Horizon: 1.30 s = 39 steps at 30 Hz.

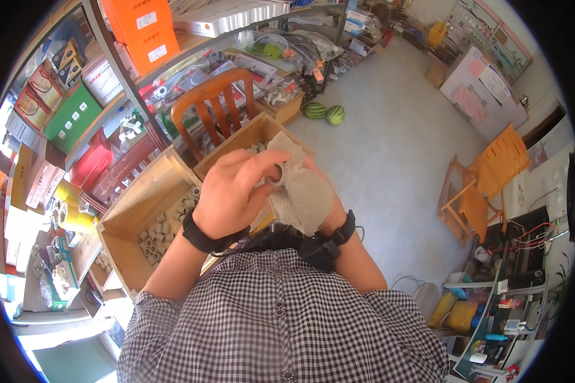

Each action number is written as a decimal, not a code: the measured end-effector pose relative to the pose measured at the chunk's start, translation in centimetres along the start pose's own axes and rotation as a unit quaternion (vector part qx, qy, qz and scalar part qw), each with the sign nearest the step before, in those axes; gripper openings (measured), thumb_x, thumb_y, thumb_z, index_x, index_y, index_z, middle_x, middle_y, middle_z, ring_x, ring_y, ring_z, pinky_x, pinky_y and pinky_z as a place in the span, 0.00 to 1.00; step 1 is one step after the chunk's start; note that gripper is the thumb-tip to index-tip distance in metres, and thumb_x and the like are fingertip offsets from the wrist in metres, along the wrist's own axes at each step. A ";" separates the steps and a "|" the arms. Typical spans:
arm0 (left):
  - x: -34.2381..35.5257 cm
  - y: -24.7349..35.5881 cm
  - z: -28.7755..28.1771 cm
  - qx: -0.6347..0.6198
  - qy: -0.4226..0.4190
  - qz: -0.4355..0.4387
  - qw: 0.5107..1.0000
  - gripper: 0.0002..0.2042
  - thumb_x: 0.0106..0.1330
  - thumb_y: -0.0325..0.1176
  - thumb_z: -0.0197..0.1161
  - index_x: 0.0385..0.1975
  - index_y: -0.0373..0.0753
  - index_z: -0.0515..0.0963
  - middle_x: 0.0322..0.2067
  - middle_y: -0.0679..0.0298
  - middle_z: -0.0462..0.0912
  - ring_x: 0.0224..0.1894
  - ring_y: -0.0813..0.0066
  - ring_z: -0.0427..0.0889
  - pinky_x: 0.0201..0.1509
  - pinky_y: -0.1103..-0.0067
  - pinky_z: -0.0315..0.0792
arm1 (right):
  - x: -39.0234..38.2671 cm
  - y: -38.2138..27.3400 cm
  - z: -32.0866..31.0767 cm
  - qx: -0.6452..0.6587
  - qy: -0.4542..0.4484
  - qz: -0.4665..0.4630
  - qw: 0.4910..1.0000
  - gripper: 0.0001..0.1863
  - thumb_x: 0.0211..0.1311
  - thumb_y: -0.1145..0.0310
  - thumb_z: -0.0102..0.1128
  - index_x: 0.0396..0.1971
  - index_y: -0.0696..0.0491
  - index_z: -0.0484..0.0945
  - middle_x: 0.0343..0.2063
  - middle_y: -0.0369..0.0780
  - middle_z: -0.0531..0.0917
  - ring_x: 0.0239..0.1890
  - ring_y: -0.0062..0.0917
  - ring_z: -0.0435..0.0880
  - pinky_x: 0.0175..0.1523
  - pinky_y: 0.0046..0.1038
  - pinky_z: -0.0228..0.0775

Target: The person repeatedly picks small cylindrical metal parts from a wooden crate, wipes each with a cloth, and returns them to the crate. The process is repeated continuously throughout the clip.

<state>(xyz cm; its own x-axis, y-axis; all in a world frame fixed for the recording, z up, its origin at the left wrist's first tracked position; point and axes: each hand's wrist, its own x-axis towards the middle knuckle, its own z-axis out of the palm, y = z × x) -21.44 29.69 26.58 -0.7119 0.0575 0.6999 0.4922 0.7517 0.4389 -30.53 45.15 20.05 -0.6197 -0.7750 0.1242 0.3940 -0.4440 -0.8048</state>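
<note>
The left hand (231,193) pinches a small ring (278,181) by a tan cloth (303,203). The cloth partly covers the right hand (336,216), hiding its grip.

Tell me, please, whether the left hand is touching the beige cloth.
Touching: the head view shows the left hand with its fingers against the beige cloth.

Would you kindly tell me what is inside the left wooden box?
Short grey tube pieces lie loose in the wooden box. The left hand and forearm cover part of its right side; whatever lies there cannot be seen.
</note>
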 end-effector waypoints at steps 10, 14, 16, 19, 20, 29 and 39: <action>-0.4 0.1 0.1 0.047 0.016 0.053 0.997 0.21 0.47 0.25 0.73 0.45 0.45 0.82 0.27 0.68 0.82 0.34 0.64 0.81 0.37 0.71 0.75 | -0.2 0.0 0.1 -0.412 -0.001 -0.184 0.892 0.19 0.71 0.68 0.58 0.59 0.52 0.70 0.50 0.36 0.78 0.48 0.17 0.80 0.49 0.20 0.78; -0.4 -0.1 -0.5 0.055 0.029 0.066 0.996 0.20 0.48 0.27 0.74 0.43 0.44 0.83 0.33 0.64 0.82 0.38 0.61 0.81 0.42 0.71 0.75 | 0.2 -0.1 0.1 -0.224 0.006 -0.077 0.972 0.20 0.67 0.68 0.62 0.57 0.53 0.72 0.49 0.35 0.80 0.47 0.18 0.80 0.52 0.21 0.76; -0.5 0.1 -0.6 0.049 0.030 0.042 0.997 0.19 0.48 0.31 0.75 0.43 0.44 0.83 0.37 0.63 0.81 0.41 0.60 0.80 0.45 0.70 0.75 | 0.2 0.1 -0.2 -0.241 0.019 -0.115 0.963 0.21 0.66 0.68 0.63 0.57 0.53 0.72 0.48 0.35 0.80 0.47 0.19 0.80 0.53 0.22 0.75; -0.6 0.2 -0.7 0.055 0.014 0.003 0.998 0.20 0.48 0.36 0.77 0.43 0.44 0.83 0.41 0.62 0.80 0.43 0.59 0.80 0.48 0.68 0.74 | 0.1 0.4 -0.4 -0.427 0.004 -0.234 0.874 0.21 0.68 0.67 0.61 0.59 0.53 0.72 0.48 0.36 0.81 0.47 0.19 0.81 0.51 0.22 0.76; -0.6 0.1 -0.8 0.060 0.002 0.009 0.998 0.21 0.48 0.38 0.77 0.43 0.44 0.83 0.41 0.63 0.80 0.44 0.60 0.80 0.49 0.68 0.74 | 0.0 0.7 -0.3 -0.296 0.026 -0.170 0.940 0.20 0.70 0.67 0.58 0.59 0.53 0.72 0.48 0.36 0.80 0.46 0.19 0.81 0.49 0.21 0.77; -0.5 -0.6 -0.8 0.073 -0.011 0.019 0.997 0.20 0.49 0.41 0.77 0.43 0.44 0.83 0.40 0.64 0.81 0.44 0.60 0.80 0.49 0.68 0.73 | 0.3 1.0 0.4 -0.079 0.037 -0.054 0.995 0.20 0.76 0.61 0.51 0.62 0.52 0.69 0.50 0.37 0.80 0.46 0.19 0.83 0.43 0.22 0.82; -1.4 -0.8 -0.9 0.015 0.045 -0.025 0.999 0.20 0.53 0.34 0.75 0.47 0.41 0.82 0.43 0.60 0.84 0.44 0.61 0.82 0.49 0.69 0.76 | 0.8 -0.7 2.3 -0.091 0.086 -0.027 0.992 0.21 0.78 0.50 0.41 0.53 0.50 0.73 0.38 0.36 0.82 0.33 0.21 0.82 0.33 0.21 0.78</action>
<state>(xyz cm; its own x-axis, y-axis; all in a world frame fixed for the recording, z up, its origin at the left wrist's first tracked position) -20.36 28.48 25.71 -0.6875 -0.0387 0.7251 0.4404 0.7718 0.4587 -29.72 43.82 22.05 -0.7494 -0.6570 0.0819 0.2379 -0.3827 -0.8927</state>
